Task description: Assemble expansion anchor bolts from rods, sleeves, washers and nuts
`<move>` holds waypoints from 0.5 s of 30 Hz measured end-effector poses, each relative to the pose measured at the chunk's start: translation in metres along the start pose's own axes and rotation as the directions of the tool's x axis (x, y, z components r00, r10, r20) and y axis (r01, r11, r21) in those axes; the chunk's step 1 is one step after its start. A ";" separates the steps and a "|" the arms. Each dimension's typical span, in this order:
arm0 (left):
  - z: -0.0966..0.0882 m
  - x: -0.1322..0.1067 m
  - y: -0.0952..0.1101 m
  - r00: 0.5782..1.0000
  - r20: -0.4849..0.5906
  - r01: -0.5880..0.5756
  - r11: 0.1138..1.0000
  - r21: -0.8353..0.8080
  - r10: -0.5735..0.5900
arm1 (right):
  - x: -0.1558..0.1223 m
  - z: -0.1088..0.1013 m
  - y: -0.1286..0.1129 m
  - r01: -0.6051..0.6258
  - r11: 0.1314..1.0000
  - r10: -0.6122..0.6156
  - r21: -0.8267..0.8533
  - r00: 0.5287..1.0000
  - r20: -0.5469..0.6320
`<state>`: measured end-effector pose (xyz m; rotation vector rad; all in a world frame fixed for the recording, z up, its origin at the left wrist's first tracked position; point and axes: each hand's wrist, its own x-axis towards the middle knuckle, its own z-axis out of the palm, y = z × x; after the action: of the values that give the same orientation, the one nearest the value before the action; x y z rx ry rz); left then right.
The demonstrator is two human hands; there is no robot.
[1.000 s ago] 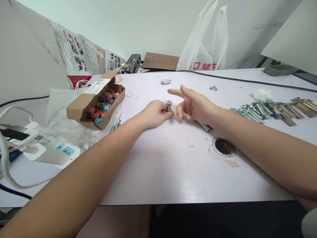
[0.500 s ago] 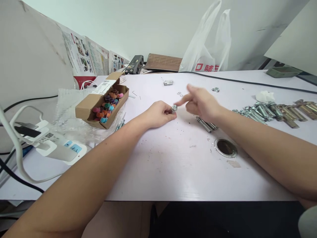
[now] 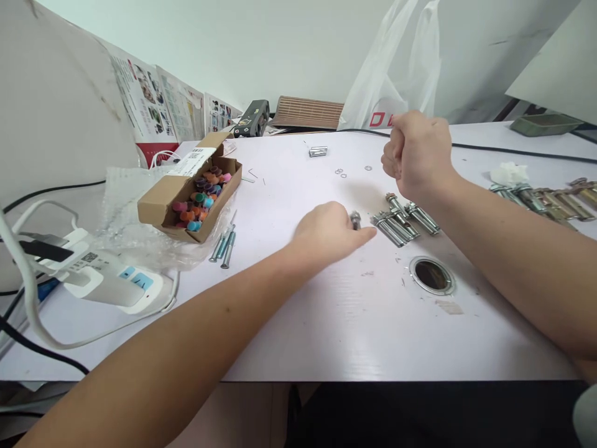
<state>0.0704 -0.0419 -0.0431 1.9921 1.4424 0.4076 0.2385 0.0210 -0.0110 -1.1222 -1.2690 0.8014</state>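
In my left hand [image 3: 329,233] is an expansion bolt [image 3: 355,219], gripped between thumb and fingers, with only its nut end showing. Just right of it lies a row of assembled expansion bolts [image 3: 396,224], one of them resting across the others. Above and behind that row my right hand [image 3: 420,152] is raised off the table, its fingers curled closed; whatever they hold, if anything, is hidden. A few thin washers [image 3: 340,173] lie on the table beyond my left hand. Farther back are metal sleeves [image 3: 318,152] side by side.
On the left stand an open carton [image 3: 219,199] of colourful caps, loose screws [image 3: 226,246] and a white power strip [image 3: 140,283]. More bolts [image 3: 559,202] lie at the right, beside crumpled tissue [image 3: 508,174]. A round cable hole [image 3: 431,275] is near the front.
My left hand has moved right with the bolt, toward the row. My right hand has left the bolt, moved right and up, and curled its fingers. The view has shifted slightly.
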 end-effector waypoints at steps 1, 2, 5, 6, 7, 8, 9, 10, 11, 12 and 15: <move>0.004 -0.001 0.002 0.999 0.017 -0.035 0.999 0.012 0.035 | 0.001 0.001 0.001 0.003 1.000 -0.003 -0.020 1.000 0.002; 0.008 -0.001 0.003 0.997 0.035 -0.072 0.997 0.017 0.071 | 0.002 0.002 0.003 0.014 0.999 -0.014 -0.049 1.000 0.003; 0.009 0.001 -0.001 0.989 0.023 -0.148 0.989 0.022 0.148 | 0.003 0.003 0.005 0.077 0.971 -0.074 -0.227 0.997 0.020; 0.007 0.001 -0.003 0.987 0.010 -0.160 0.987 0.030 0.160 | 0.004 0.002 0.005 0.107 0.943 -0.099 -0.316 0.994 0.041; 0.003 0.001 -0.005 0.986 -0.001 -0.165 0.985 0.050 0.165 | 0.004 0.000 0.005 0.141 0.903 -0.123 -0.406 0.990 0.070; -0.002 0.000 -0.006 0.986 -0.002 -0.165 0.983 0.081 0.165 | 0.005 -0.002 0.003 0.173 0.856 -0.141 -0.488 0.985 0.101; -0.009 -0.001 -0.007 0.987 0.005 -0.162 0.978 0.128 0.163 | 0.005 -0.005 0.001 0.192 0.809 -0.144 -0.556 0.981 0.129; -0.019 -0.003 -0.007 0.990 -0.008 -0.138 0.970 0.202 0.142 | 0.004 -0.007 -0.002 0.186 0.773 -0.128 -0.607 0.982 0.137; -0.031 -0.005 -0.007 0.993 -0.030 -0.098 0.955 0.279 0.110 | 0.003 -0.009 -0.005 0.158 0.750 -0.090 -0.643 0.986 0.138; -0.045 -0.009 -0.006 0.996 -0.056 -0.043 0.935 0.351 0.067 | 0.002 -0.010 -0.009 0.122 0.734 -0.036 -0.668 0.989 0.142; -0.098 -0.023 -0.003 0.986 -0.159 0.102 0.920 0.377 -0.044 | -0.005 -0.008 -0.023 0.078 0.698 0.102 -0.712 0.973 0.207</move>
<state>0.0033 -0.0320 0.0310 2.2410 1.7979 0.2558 0.2431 0.0079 0.0102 -1.6955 -1.8641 0.4346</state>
